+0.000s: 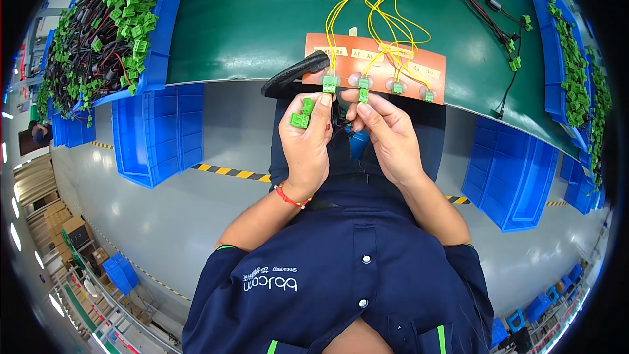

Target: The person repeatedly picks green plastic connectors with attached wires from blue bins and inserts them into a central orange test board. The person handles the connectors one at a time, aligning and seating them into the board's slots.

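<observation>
My left hand is closed around several green terminal connectors. Two green connectors show between its fingers, and its fingertips meet another green connector at the panel's front edge. My right hand pinches a small green connector just below a wired green socket. The orange panel lies at the bench edge, with pale label strips and several green sockets along its front. Thin yellow wires run from those sockets toward the far side. A black strap-like piece lies by the panel's left end.
A blue bin at the left is heaped with green connectors on dark cables. Another blue bin with green connectors stands at the right. Dark cables lie on the green bench. Blue crates hang below the bench.
</observation>
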The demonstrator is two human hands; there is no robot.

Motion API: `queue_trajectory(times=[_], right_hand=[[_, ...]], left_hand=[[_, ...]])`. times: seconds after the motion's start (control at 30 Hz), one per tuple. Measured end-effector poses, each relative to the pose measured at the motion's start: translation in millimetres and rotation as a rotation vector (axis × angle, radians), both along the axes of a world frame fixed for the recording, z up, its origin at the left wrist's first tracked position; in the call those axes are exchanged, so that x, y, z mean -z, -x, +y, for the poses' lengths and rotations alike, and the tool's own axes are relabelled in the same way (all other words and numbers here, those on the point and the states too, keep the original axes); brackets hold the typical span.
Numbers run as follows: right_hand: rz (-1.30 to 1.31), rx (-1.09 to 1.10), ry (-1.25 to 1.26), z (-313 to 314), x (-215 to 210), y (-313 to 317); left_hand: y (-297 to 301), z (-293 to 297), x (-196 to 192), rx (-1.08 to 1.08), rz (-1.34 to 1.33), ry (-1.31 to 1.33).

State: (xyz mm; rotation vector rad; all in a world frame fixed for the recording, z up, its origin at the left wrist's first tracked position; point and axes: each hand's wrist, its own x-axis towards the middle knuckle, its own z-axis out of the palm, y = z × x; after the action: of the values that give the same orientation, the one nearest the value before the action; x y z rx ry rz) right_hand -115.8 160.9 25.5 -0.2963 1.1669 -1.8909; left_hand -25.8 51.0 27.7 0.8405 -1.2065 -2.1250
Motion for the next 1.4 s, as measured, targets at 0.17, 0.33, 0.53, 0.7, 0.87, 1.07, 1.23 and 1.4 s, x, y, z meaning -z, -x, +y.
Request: queue_trajectory(times=[0.17, 0.33, 0.53, 0.7, 0.87, 1.07, 1.23, 1.4], right_hand=[[0.122, 0.014, -0.045, -1, 2, 2], [0.269, 0.051, -0.127, -1, 7, 3], [0.244, 0.024, -0.244, 2, 25, 12], [0.127, -0.181, -0.392, 41, 58, 13], [-0.423, -0.113, -0.284, 57, 62, -5], [-0.457, 0.038, -0.104, 65, 85, 5], [-0.220, 0.205, -0.106, 69, 54, 10], [0.127, 0.132, -0.145, 65, 34, 2]], left_hand=[[-5, -19, -1, 0.153, 0.001, -0.099], [-15, -40, 15, 0.341, -0.149, -0.021], [-12, -41, 50, 0.572, -0.297, 0.075], [-6, -34, 51, 0.723, -0.189, 0.003], [-12, -28, 46, 0.798, -0.084, -0.227], [-21, -20, 43, 0.859, -0.016, -0.275], [-31, -33, 39, 0.914, -0.046, -0.281], [-33, -27, 34, 0.827, -0.229, -0.152]])
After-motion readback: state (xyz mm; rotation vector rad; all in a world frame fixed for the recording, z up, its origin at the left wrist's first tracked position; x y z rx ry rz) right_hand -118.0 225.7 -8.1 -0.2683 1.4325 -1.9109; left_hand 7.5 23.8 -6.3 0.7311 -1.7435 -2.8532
